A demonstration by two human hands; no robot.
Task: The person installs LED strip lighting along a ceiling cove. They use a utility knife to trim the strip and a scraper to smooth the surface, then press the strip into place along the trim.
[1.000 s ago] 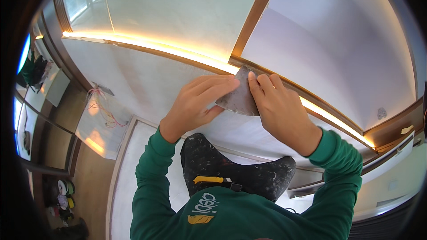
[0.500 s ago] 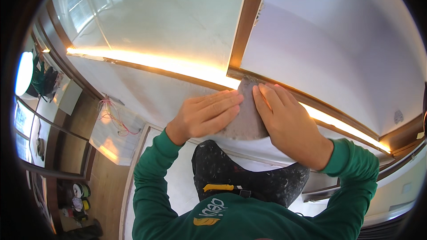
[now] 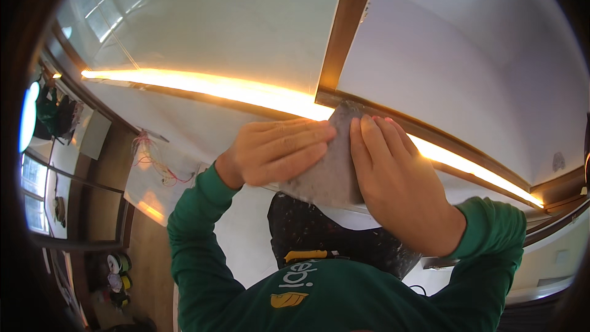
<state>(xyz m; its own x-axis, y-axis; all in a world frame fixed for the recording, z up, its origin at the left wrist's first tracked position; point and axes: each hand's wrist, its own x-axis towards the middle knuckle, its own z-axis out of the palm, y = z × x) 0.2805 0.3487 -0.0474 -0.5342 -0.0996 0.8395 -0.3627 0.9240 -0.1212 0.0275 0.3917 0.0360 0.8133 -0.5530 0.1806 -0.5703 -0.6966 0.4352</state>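
My left hand has its fingers together over the left side of a grey, speckled sheet, possibly sandpaper. My right hand grips the sheet's right side with fingers close together. The sheet's top reaches the wooden edge and glowing light strip below a glossy pale panel. My thumbs are hidden. In my lap, partly behind my green top, lies a yellow-handled tool on dark, paint-speckled trousers.
A recessed white niche with wooden framing is at upper right. A pale board with loose red wires is at left. Several spools stand low on the left, beside wooden flooring.
Both hands and the sheet sit lower in the picture than a second ago. The sheet and right hand now reach further down, and the left fingers lie flatter across it.
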